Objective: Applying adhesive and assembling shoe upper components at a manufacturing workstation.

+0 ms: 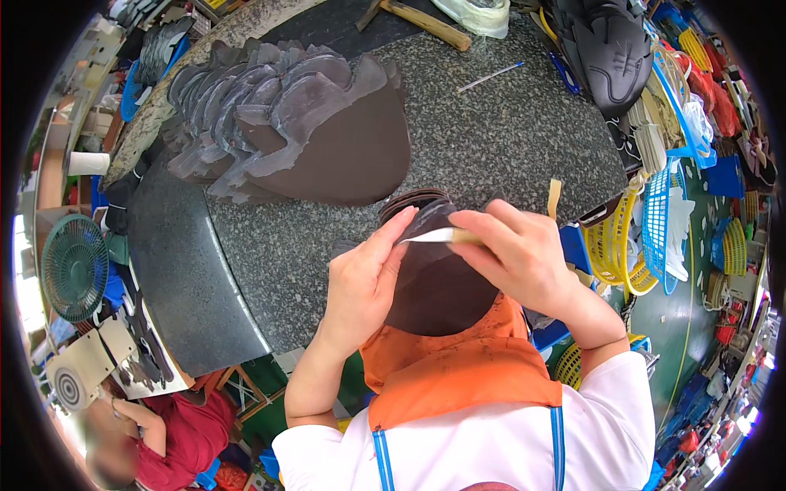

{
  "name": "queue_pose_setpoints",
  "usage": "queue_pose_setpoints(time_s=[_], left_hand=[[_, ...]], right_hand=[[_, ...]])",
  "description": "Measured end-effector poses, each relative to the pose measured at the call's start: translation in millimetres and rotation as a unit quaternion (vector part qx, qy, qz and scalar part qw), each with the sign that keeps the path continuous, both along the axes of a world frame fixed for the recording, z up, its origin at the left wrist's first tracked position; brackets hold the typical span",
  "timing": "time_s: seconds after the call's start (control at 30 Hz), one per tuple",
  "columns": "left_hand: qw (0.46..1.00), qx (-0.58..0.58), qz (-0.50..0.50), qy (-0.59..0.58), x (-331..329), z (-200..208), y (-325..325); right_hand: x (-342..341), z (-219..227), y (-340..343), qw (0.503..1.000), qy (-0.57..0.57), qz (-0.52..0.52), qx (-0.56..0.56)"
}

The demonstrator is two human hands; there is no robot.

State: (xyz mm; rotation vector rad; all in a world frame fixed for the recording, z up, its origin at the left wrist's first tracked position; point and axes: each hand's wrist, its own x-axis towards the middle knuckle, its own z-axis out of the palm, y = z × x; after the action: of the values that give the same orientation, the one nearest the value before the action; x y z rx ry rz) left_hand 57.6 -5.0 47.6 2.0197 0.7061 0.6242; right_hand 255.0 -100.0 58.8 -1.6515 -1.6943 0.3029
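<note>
Against the stone tabletop's near edge, above my orange apron (458, 372), lies a stack of dark brown, leather-like cut pieces (438, 299) with rounded ends. My left hand (364, 274) is closed on its left side, thumb and fingers pinching the edge. In the fingers of my right hand (520, 250) is a brush (432, 236) with a white tapering tip and a tan handle. Its tip points left across the top piece, close to my left thumb. Just beyond spreads an overlapping pile of similar brown pieces (352, 151), their edges smeared grey.
A hammer (430, 26), a clear tape roll (479, 15), a pen (491, 76) and a blue cutter (563, 74) lie at the back. Black shoe uppers (610, 61) fill the far right. Yellow (610, 250) and blue baskets (657, 221) stand right; a co-worker (192, 438) sits lower left.
</note>
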Motion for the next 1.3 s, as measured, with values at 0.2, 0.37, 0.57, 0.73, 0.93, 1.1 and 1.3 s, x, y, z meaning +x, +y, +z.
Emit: queue_pose_setpoints(time_s=[0.2, 0.37, 0.57, 0.73, 0.93, 1.1, 1.3], left_hand=[[0.996, -0.075, 0.037, 0.03, 4.8, 12.7, -9.0], [0.99, 0.139, -0.015, -0.032, 9.3, 1.4, -14.2], [0.922, 0.362, -0.107, -0.085, 3.2, 0.3, -13.1], [0.841, 0.537, 0.062, 0.033, 7.2, -43.9, -18.6], [0.912, 0.373, -0.075, 0.155, 7.6, -42.4, -19.5], [0.944, 0.321, -0.041, 0.069, 1.0, -52.0, -23.3], [0.931, 0.345, 0.017, 0.119, -0.5, -44.3, -23.2]], right_hand=[[-3.2, -18.5, 12.1, 0.976, -0.197, -0.065, 0.072], [-2.0, -25.4, 18.1, 0.98, -0.19, -0.041, 0.045], [22.4, 0.5, 30.1, 0.972, 0.156, 0.12, -0.13], [15.8, -30.3, 62.8, 0.975, 0.134, 0.129, -0.123], [0.5, -30.2, 38.5, 0.985, -0.035, 0.158, 0.06], [-6.3, -28.5, 17.1, 0.977, -0.107, 0.179, 0.034], [-9.3, -29.6, 13.4, 0.976, -0.151, 0.156, 0.0]])
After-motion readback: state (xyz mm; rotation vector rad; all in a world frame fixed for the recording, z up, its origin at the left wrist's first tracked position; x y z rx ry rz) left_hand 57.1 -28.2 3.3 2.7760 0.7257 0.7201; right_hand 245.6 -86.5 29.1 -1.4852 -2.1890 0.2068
